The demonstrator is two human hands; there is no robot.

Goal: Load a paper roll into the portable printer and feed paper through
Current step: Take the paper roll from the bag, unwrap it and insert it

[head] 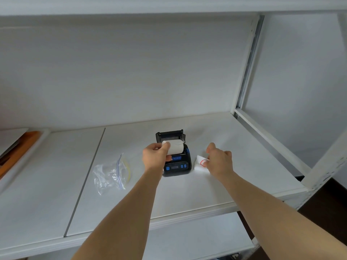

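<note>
Above the open printer [177, 162], left hand [154, 156] grips paper roll [175, 147].

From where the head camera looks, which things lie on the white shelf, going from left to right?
Orange-edged tray → clear zip bag → left hand holding the paper roll → black portable printer with its lid open → white paper piece → right hand touching that piece.

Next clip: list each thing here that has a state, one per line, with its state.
Printer: lid open, standing on the shelf.
Paper roll: held over the open bay by the left hand.
Paper scrap: lying beside the printer, under the right hand fingers.
Plastic bag: crumpled, lying left of the printer.
</note>
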